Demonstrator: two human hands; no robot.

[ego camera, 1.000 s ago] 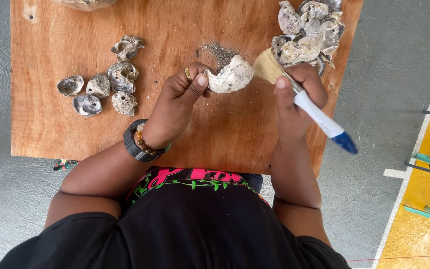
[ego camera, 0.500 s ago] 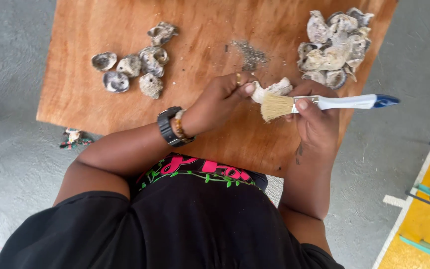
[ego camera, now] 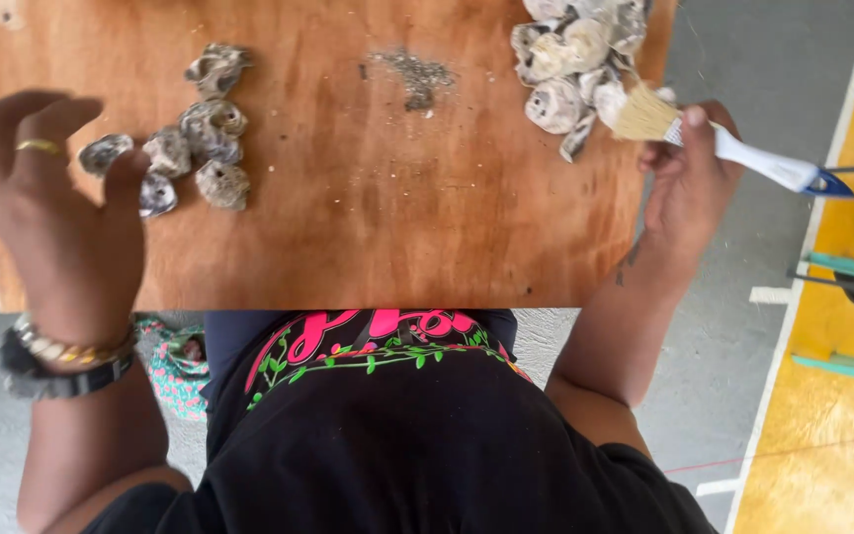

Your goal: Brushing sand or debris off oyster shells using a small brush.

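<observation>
Left hand (ego camera: 56,213): hovered open by the small shell cluster (ego camera: 182,148), holding nothing.
Right hand (ego camera: 689,183): clasped the white-handled, blue-tipped brush (ego camera: 719,143), bristles touching the rough grey shell pile (ego camera: 575,59).
Board (ego camera: 348,227): smooth brown wood, grit patch (ego camera: 415,74) mid-top.

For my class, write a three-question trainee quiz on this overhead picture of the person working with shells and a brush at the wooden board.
1. True or false: the right hand holds a brush with a white handle.
2. Which is nearest the left hand? A) the big pile of shells at the board's far right, B) the small group of shells on the left, C) the patch of grit.
3. Fill in: the shells lie on a ____ board.

Key:
1. True; the bristles reach the big pile of shells.
2. B; the thumb lies over that group, and whether it touches cannot be told.
3. Wooden.
</observation>
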